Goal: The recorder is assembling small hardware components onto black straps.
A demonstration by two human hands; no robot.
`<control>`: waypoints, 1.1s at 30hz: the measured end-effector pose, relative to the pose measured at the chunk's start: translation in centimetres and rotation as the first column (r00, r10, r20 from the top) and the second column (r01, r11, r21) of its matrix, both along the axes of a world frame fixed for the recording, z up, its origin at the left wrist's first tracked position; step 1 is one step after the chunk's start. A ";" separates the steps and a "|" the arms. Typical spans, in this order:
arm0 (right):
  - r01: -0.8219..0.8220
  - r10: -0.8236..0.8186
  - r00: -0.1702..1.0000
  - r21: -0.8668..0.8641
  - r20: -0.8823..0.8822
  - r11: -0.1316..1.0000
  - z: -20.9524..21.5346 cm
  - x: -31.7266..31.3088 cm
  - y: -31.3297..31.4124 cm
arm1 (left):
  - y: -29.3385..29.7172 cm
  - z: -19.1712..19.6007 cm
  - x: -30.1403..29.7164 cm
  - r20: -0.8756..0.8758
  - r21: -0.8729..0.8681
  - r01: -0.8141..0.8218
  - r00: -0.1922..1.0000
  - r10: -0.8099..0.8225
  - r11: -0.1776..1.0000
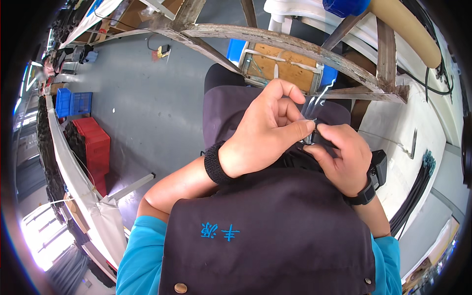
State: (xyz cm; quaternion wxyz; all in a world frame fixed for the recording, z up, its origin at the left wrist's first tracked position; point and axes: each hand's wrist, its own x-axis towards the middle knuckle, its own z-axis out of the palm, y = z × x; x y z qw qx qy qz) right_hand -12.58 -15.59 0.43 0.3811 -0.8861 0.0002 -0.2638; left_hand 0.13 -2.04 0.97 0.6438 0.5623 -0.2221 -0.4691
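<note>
My left hand (268,130) and my right hand (345,156) meet over my lap, thumbs almost touching. Both are closed in a pinch around a small dark, shiny piece (309,138). Fingers cover most of it, so its kind cannot be made out. Thin, pale, blurred strands rise from beside my left fingertips. The left middle and ring fingers curl loosely, and the index finger arches above them. Below the pinch lies dark material on my dark apron (275,216).
Ahead stands a worn frame (295,42) with a shallow wooden tray (280,66) beneath it. On the white table (393,123) at right lie black cables (418,189) with teal ends. A cream roll (405,29) juts in far right. Red (97,147) and blue crates (73,102) stand left.
</note>
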 end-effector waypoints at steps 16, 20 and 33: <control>-0.047 0.057 0.988 0.069 -0.144 0.997 1.9 0.1 -2.0 | -2.3 0.9 3.1 0.133 -0.062 0.175 0.977 -0.165 0.983; -0.067 0.093 0.985 0.176 -0.144 0.982 2.4 0.9 -2.8 | -2.4 1.7 3.4 0.151 -0.083 0.215 0.968 -0.201 0.973; 0.006 -0.005 1.000 0.041 -0.020 0.999 0.3 0.0 -1.4 | -1.9 0.6 2.3 0.070 -0.020 0.127 0.990 -0.125 0.992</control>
